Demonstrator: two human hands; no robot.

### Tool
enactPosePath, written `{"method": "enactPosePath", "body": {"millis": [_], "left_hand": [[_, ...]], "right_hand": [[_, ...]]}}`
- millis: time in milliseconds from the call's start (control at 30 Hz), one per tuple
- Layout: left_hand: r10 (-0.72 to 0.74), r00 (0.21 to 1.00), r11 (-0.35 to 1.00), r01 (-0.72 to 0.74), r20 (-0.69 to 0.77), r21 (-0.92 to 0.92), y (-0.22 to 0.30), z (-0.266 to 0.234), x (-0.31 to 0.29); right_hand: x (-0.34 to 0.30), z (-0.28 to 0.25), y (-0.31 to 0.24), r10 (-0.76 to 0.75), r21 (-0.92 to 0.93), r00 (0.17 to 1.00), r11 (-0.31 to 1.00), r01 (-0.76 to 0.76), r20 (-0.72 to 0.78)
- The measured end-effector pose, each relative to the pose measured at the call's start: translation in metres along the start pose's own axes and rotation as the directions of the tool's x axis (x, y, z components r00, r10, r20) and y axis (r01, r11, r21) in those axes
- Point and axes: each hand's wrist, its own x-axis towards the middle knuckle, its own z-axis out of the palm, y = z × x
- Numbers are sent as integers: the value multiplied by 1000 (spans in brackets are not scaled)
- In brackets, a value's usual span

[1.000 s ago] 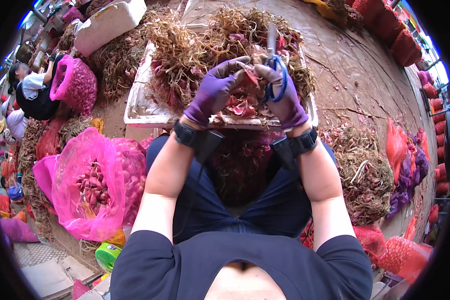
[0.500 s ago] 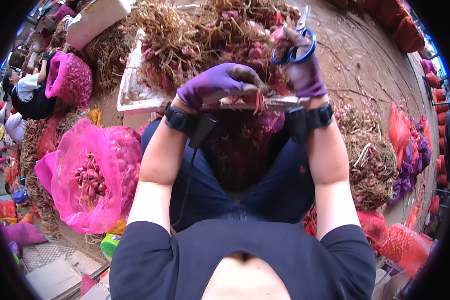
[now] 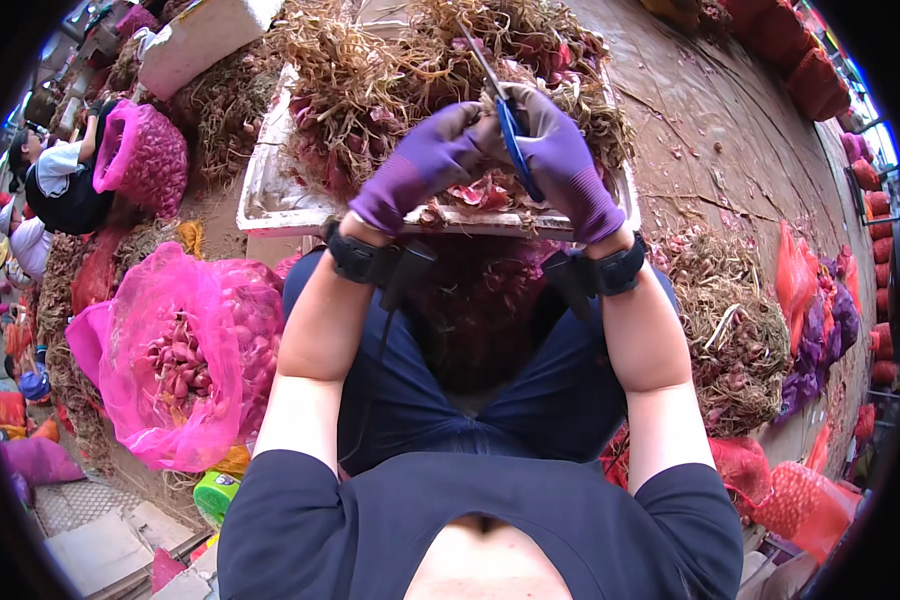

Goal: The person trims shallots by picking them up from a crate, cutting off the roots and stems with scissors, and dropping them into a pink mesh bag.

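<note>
Both my hands wear purple gloves with dirty grey fingers and meet over a white foam tray (image 3: 262, 212). My right hand (image 3: 562, 165) is closed round the scissors (image 3: 510, 135), whose blue handle loops show at the fingers and whose blades point away, up and to the left. My left hand (image 3: 422, 168) is closed in a pinch, its fingertips against the right hand's; what it holds is hidden. Heaped in the tray are shallots with long dry stalks (image 3: 355, 110). Loose reddish skins (image 3: 485, 192) lie by its near edge, below the hands.
To the left stands an open pink mesh bag (image 3: 135, 420) with trimmed shallots inside. A pile of dry stalked shallots (image 3: 735, 340) lies to the right, beside red and purple mesh bags (image 3: 820, 330). A co-worker (image 3: 65, 180) sits far left near another full pink bag (image 3: 150, 160).
My right hand has come down and left with the scissors, meeting my left hand. The left hand has turned its fingers toward the right one; the reddish bit hanging below it is gone from view.
</note>
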Motion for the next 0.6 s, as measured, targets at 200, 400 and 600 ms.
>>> {"method": "enactPosePath", "body": {"millis": [200, 400, 600], "left_hand": [[-66, 998, 982, 65, -3, -179, -4, -24, 4], [29, 999, 950, -20, 24, -313, -5, -18, 7], [151, 982, 938, -178, -113, -298, -23, -15, 9]], "right_hand": [[-11, 6, -24, 205, 265, 979, 943, -202, 18], [-10, -1, -22, 141, 310, 989, 943, -118, -52], [-8, -9, -12, 221, 247, 957, 953, -172, -186]]}}
